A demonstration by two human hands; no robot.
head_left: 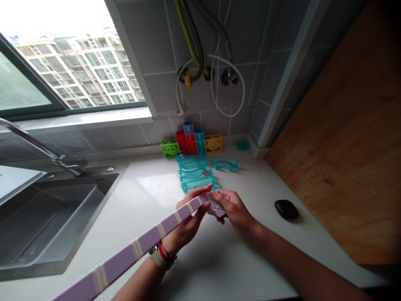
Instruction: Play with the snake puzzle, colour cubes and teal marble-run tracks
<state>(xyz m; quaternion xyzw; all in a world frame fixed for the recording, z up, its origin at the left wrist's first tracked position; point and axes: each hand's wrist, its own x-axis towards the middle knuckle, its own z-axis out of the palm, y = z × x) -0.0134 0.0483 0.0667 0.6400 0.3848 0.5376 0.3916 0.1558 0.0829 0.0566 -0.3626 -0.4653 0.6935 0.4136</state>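
Observation:
My left hand [188, 223] grips the far end of a long lilac track [138, 246] made of joined segments with pale seams; it runs from the lower left up to the middle of the view. My right hand [233, 209] holds a short lilac piece [218, 210] against that end, fingertips pinching at the joint. Both hands hover above the white countertop [219, 259]. Just beyond them lie several teal curved track pieces [194, 173], one teal curve [224, 163] apart to the right.
Coloured open cube blocks [189, 142] in green, red, blue and yellow stand against the tiled wall. A small teal piece [242, 144] sits in the corner. A black oval case [286, 209] lies at right near a wooden panel [338, 159]. A steel sink [46, 221] and faucet [59, 159] are at left.

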